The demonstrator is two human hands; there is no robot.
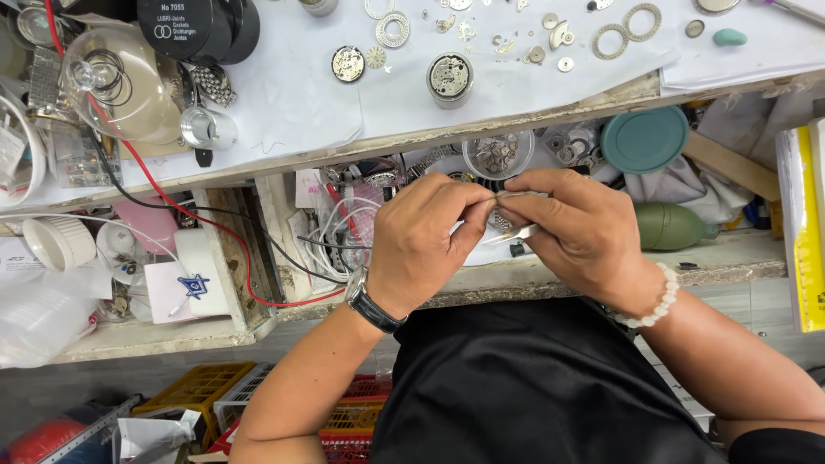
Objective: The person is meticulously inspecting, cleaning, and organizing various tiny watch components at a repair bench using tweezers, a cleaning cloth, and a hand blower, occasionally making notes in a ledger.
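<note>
The thin silver metal tweezers (516, 233) sit in your right hand (584, 236), pinched between thumb and forefinger, their tips pointing left toward your left hand (425, 245). Your left fingertips (481, 204) are closed on something very small, too small to identify, held just above the open drawer and in front of the round clear dish of tiny metal parts (497, 155). Both hands touch at the fingertips, which steadies the work; keep them braced like that, and I judge it wise to rest your wrists on the worn drawer edge (481, 283). Squeeze the tweezers only lightly, since a small part can spring away into the clutter of white cables (339, 236) below. Hold the piece over the drawer, not past its edge, and keep it apart from the loose gears and round watch movement (449, 77) on the white paper bench top (292, 103).
</note>
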